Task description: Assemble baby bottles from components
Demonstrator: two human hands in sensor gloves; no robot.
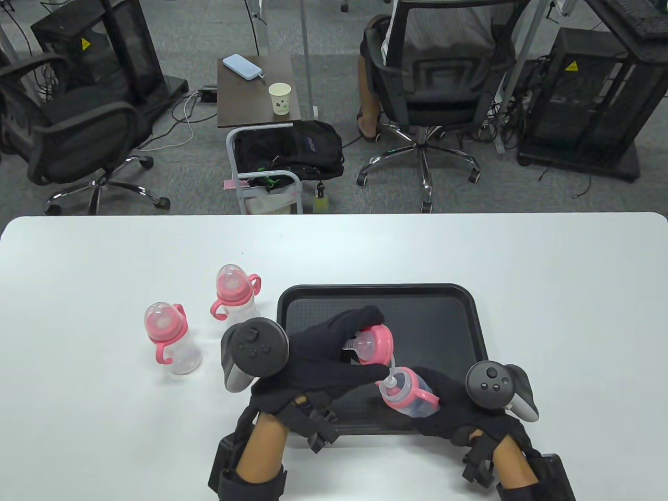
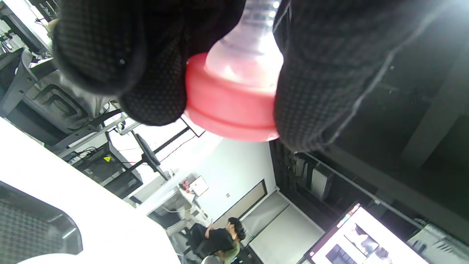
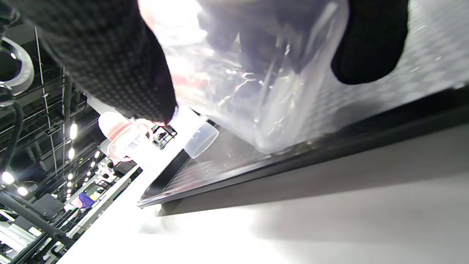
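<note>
Nearest the person, over the black tray (image 1: 464,308), the right hand (image 1: 459,402) grasped a tilted bottle body (image 1: 409,399), mouth up-left, while just beyond it the left hand (image 1: 334,349) pinched the pink nipple collar (image 1: 373,344), its straw (image 1: 390,373) angled toward that mouth.

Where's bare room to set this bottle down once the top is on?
Free: the tray floor behind the hands, up to its far rim, and the white table right of the tray. Crowded: the tray's near half, under the left hand and right hand, and left of the tray, where two finished bottles stand.
</note>
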